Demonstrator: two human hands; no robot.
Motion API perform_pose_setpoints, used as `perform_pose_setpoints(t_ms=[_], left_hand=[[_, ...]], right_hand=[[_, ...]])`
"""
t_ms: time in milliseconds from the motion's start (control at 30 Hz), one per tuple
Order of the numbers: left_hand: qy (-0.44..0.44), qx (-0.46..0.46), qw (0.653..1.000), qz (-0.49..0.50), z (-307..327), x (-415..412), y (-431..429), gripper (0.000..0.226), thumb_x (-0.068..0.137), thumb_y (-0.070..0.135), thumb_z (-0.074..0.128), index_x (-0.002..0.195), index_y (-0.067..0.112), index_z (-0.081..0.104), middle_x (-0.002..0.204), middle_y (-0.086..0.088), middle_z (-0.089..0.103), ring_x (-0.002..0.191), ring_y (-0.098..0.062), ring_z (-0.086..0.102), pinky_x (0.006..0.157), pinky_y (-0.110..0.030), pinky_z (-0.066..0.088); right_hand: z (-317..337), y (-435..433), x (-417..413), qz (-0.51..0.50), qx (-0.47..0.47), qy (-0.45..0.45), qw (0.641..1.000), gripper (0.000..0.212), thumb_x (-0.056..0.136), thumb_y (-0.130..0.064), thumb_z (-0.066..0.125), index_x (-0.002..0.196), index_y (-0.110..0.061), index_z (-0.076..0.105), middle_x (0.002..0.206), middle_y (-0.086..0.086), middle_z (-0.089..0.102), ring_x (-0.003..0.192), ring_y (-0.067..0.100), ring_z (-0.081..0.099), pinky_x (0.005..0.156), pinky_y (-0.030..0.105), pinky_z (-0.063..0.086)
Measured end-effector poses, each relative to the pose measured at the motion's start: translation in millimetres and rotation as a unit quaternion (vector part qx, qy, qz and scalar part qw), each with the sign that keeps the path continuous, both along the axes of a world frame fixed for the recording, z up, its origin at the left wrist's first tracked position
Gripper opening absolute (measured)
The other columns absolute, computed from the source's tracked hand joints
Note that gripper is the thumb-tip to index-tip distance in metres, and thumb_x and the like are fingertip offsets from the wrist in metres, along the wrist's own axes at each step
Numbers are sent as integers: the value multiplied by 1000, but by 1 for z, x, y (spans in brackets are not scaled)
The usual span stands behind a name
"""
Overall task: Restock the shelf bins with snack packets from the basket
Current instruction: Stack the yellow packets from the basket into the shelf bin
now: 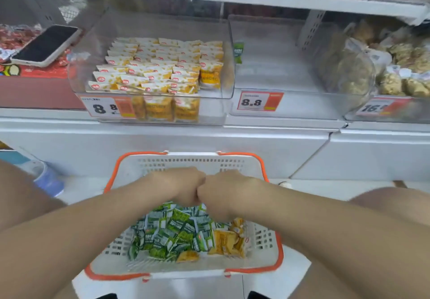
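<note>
My left hand [183, 185] and right hand [229, 191] curl over green packets [172, 233] at six o'clock; grip contents hidden, cannot tell.

Basket [193, 156] is white lattice with an orange rim. Inside it's mostly green-and-white packets [172, 233], plus a few yellow packets [224, 240] lower right. Mid-frame, the bin packets [160, 65] are white-yellow with red logos. Price tags [260, 101]: white, orange block, black digits.

Basket [263, 166] at lower centre holding snack packets [176, 235], left hand [181, 184] and right hand [230, 189] touching above them, packed bin [211, 112] upper centre, phone [46, 44] upper left, bagged goods [349, 72] upper right.
</note>
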State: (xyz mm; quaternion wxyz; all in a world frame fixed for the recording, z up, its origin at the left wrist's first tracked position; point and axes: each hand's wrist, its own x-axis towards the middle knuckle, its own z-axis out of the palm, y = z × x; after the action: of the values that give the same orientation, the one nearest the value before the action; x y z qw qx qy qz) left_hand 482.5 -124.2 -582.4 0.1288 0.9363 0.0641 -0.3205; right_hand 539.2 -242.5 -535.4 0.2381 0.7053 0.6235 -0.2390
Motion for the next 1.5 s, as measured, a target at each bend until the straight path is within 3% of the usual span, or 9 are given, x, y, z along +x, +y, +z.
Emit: perform_pose_setpoints(t_ms=[200, 433, 567, 833, 933, 1033, 1167, 1267, 1500], left_hand=[[174, -16, 983, -54, -113, -17, -35, 25, 109, 11, 42, 108, -4, 62, 94, -10, 59, 68, -20, 44, 63, -27, 41], [257, -84, 962, -22, -200, -62, -61, 44, 108, 17, 39, 150, 25, 48, 145, -8, 49, 128, -33, 51, 104, -42, 43], [221, -115, 967, 52, -216, -63, -53, 23, 97, 18, 45, 96, 14, 67, 97, -3, 63, 82, -22, 53, 90, -44, 56], [112, -227, 952, 173, -165, -42, -12, 22, 96, 5, 57, 106, 24, 54, 97, 8, 49, 86, -18, 49, 74, -30, 42], [55, -259, 940, 217, -125, -30, 2, 54, 100, 18, 66, 146, 26, 40, 133, 13, 42, 126, -21, 50, 101, -35, 44], [-23, -294, 922, 251, -80, -15, 19, 74, 94, 33, 75, 155, 26, 34, 160, 6, 39, 142, -20, 45, 118, -45, 41], [-120, -347, 888, 276, -16, 1, 37, 48, 93, 24, 78, 136, 23, 55, 137, -4, 60, 116, -24, 67, 97, -51, 58], [-166, -391, 861, 280, 35, 11, 47, 39, 93, 8, 76, 127, 10, 56, 125, -17, 64, 103, -34, 73, 87, -50, 63], [-255, -336, 866, 269, 119, 11, 71, 57, 75, 0, 90, 120, 19, 60, 98, -5, 79, 89, -28, 76, 84, -45, 59]], right_hand=[[-39, -13, -12, 46, -121, 8, 992, 4, 101, -14, 57, 105, -13, 56, 100, 1, 51, 65, 17, 51, 51, 32, 44], [-61, -12, -7, 90, -74, 18, 993, 13, 97, -5, 56, 106, -13, 61, 87, 3, 46, 65, 17, 50, 51, 31, 43], [-66, -7, -2, 89, -65, 6, 994, 18, 97, -3, 54, 109, -13, 61, 84, 1, 46, 62, 16, 45, 48, 29, 37], [-45, 3, 13, 78, -52, 1, 996, 18, 100, -4, 52, 114, -12, 59, 92, 2, 55, 59, 15, 45, 48, 29, 37], [-23, 8, 25, 68, -24, 0, 997, 22, 99, -2, 55, 119, -12, 58, 87, 0, 49, 59, 13, 46, 52, 29, 43], [-5, 12, 40, 29, 24, -4, 999, 15, 99, -6, 55, 111, -14, 57, 97, 3, 56, 74, 19, 57, 69, 37, 54], [20, 17, 57, -70, 105, -10, 992, 8, 99, -22, 58, 103, -15, 58, 96, 3, 52, 93, 29, 62, 70, 36, 53], [43, 20, 73, -142, 175, 51, 973, 26, 90, -33, 68, 80, -13, 54, 79, 3, 60, 75, 25, 63, 67, 38, 56], [83, 25, 82, -319, 326, 210, 865, 40, 78, -34, 89, 95, -6, 66, 75, 8, 76, 63, 18, 74, 71, 45, 63]])
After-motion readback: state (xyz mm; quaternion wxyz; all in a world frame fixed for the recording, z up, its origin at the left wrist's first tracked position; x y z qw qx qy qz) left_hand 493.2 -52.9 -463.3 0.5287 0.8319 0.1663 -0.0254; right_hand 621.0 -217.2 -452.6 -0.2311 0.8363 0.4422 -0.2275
